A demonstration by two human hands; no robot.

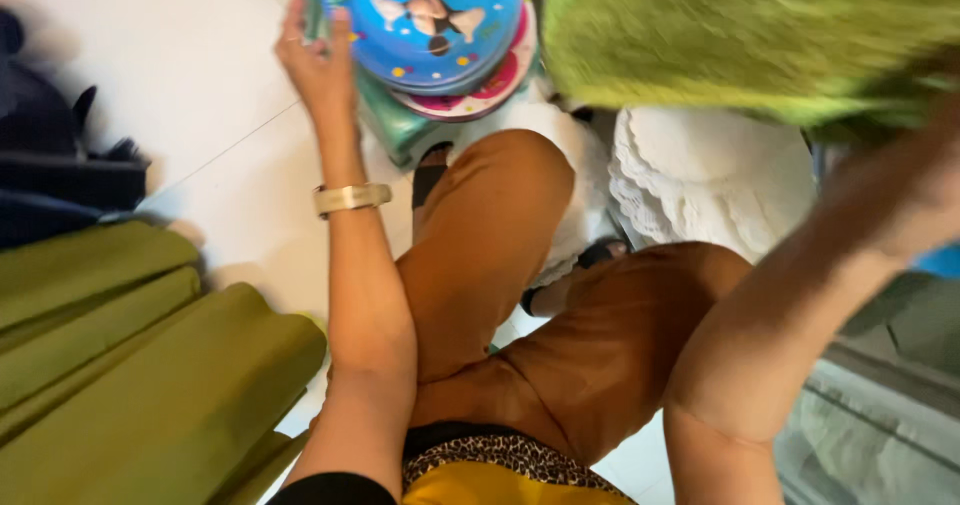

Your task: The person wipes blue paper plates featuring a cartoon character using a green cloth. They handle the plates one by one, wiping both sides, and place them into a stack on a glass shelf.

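The person sat on a pale tiled floor with knees bent, in brown trousers. The left hand was stretched forward, toward 11 o'clock, with the fingers spread wide and holding nothing; its fingertips lay against the left edge of a blue round tin with a cartoon picture on the lid. This tin rested on a pink round lid or plate, and both sat on a green box at 12 o'clock, just in front of the left knee. A gold wristband was on the left wrist. The right arm was raised toward 2 o'clock, and the right hand was blurred at the frame edge under a bright green towel, so I cannot tell if it gripped the towel or only carried it. A white lace cloth lay at 1 o'clock, and folded olive green fabric lay at 8 o'clock. The stack looked not very stable: a push from the open left hand could probably slide the tin off the lid below it. The hanging towel could also sweep over the stack, because it covered the view there.
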